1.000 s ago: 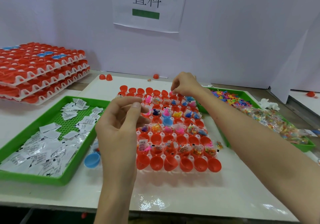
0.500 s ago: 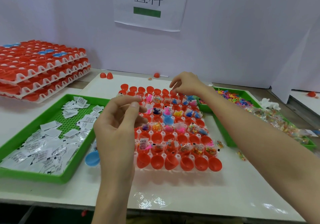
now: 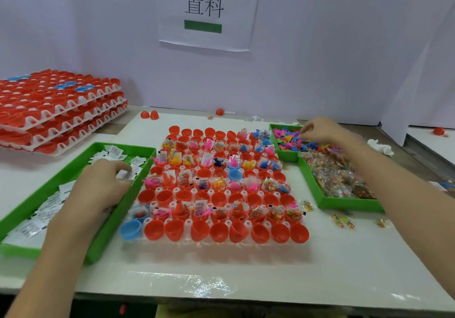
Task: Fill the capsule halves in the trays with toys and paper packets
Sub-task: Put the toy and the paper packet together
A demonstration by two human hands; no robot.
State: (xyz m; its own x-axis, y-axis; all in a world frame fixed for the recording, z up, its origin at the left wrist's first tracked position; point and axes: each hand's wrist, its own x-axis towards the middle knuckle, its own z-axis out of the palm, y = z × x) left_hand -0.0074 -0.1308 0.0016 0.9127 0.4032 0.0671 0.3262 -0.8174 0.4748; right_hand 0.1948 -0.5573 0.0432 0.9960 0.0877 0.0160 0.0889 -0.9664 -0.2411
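A clear tray of red capsule halves (image 3: 221,234) lies in the middle; many halves hold toys and paper packets, while the front row and a middle row hold nothing. My left hand (image 3: 103,182) is down in the green tray (image 3: 73,170) of white paper packets (image 3: 44,214) on the left, with its fingers curled on a packet. My right hand (image 3: 320,130) reaches into the small green bin of coloured plastic toys (image 3: 293,142) at the back right, its fingers pinching among the toys.
A stack of trays with red capsule halves (image 3: 54,113) stands at the back left. A green tray of bagged toys (image 3: 344,179) lies on the right, with loose bags (image 3: 342,219) beside it. Two blue halves (image 3: 130,229) sit left of the central tray.
My left hand dropped from above the central tray into the packet tray on the left. My right hand moved from the tray's back row rightward to the toy bin.
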